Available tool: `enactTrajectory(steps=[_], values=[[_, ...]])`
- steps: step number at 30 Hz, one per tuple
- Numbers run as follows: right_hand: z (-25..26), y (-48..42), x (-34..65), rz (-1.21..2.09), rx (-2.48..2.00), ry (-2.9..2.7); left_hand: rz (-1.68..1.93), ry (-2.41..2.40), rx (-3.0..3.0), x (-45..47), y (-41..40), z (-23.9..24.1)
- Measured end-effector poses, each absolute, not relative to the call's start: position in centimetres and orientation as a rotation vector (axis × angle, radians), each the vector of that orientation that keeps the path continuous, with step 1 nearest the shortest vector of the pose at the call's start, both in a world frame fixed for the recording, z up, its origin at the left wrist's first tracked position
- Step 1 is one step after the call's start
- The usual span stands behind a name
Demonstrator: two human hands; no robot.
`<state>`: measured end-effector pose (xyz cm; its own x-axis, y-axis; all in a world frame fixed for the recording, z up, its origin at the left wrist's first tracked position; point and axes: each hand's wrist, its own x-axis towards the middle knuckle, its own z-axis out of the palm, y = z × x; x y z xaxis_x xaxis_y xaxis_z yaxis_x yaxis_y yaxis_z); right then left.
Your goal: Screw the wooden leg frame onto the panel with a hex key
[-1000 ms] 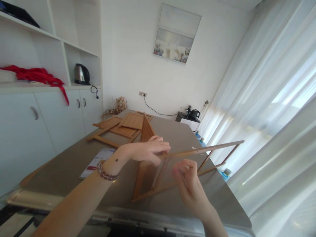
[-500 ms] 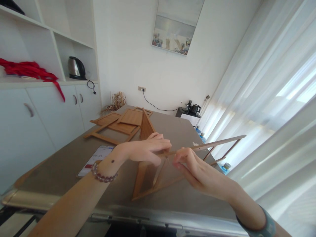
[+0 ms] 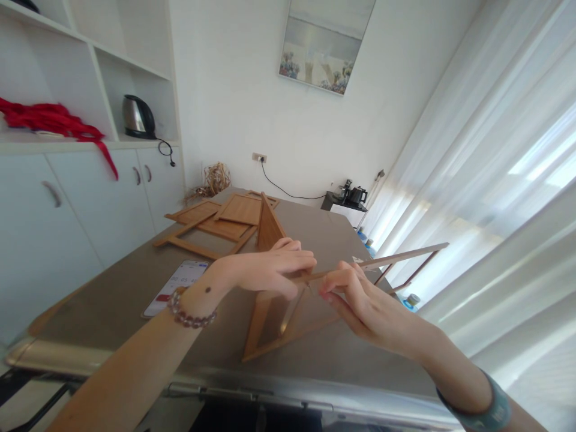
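Note:
A thin wooden frame (image 3: 396,257) stands tilted on the grey table (image 3: 112,306), its top bar running right toward the curtain. My left hand (image 3: 270,269) is closed over the frame's upper left corner, where it meets an upright wooden panel (image 3: 269,230). My right hand (image 3: 355,297) pinches the top bar just to the right of the left hand, thumb and fingertips pressed together on it. The frame's lower bars (image 3: 288,336) rest on the table near the front edge. A bead bracelet (image 3: 189,315) is on my left wrist.
More wooden panels and frame pieces (image 3: 216,219) lie flat at the table's far end. A phone (image 3: 173,288) lies at the left. White cupboards with a kettle (image 3: 137,117) and red cloth (image 3: 54,120) stand at the left; a sheer curtain (image 3: 495,180) hangs at the right.
My right hand rose from below the frame to its top bar and pinched it next to my left hand. The left hand stayed on the corner. The camera tipped down slightly.

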<state>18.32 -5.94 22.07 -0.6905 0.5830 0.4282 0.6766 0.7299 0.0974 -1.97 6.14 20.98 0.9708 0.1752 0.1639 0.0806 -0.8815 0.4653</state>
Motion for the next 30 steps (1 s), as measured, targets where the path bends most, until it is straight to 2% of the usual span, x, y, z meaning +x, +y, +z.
enactTrajectory(steps=[9, 19, 30], values=[[21.8, -5.8, 19.0, -0.571, -0.897, -2.688, 0.285, 0.206, 2.647, -2.1, 5.8, 21.2], [21.3, -5.6, 18.8, -0.24, -0.96, -2.536, 0.263, 0.227, 2.598, -2.1, 5.7, 21.4], [15.7, -5.3, 19.2, 0.13, -0.966, -2.105, 0.29, 0.192, 2.587, -2.2, 6.0, 21.0]])
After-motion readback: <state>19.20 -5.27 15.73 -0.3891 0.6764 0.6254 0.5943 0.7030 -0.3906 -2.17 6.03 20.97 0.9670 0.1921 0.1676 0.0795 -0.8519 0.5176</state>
